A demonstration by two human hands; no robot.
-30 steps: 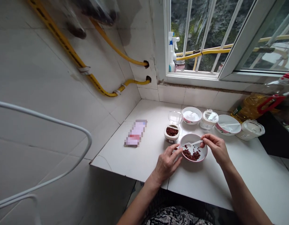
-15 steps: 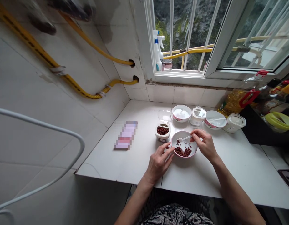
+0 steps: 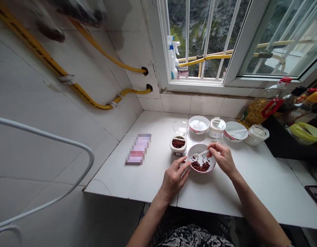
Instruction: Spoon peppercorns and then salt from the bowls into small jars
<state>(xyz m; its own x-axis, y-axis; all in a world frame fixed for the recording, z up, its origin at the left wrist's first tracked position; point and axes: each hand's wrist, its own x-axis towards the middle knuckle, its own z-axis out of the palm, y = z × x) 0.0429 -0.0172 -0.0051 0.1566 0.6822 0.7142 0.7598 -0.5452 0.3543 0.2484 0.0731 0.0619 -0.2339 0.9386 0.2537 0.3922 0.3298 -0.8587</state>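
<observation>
My right hand (image 3: 222,157) pinches the handle of a small white plastic spoon (image 3: 199,154). The spoon's head is inside a white bowl (image 3: 212,167) with a pink rim. Reddish-brown grains that look like Sichuan peppercorns (image 3: 201,166) lie in the bowl, most of them heaped on the near side. At the bowl's left rim, my left hand (image 3: 174,178) holds it with curved fingers. Just behind that hand stands a seasoning jar (image 3: 178,150), its clear lid (image 3: 180,127) raised, full of the same grains.
Farther back are a bowl of white grains (image 3: 199,131), a lidded jar (image 3: 216,127), a bowl with a white spoon (image 3: 234,138) and another jar (image 3: 256,134). An oil bottle (image 3: 261,106) and a black rack (image 3: 289,145) stand right. A pixelated flat object (image 3: 138,149) lies left.
My right hand and the spoon have shifted very slightly left and down over the bowl. My left hand stays at the rim.
</observation>
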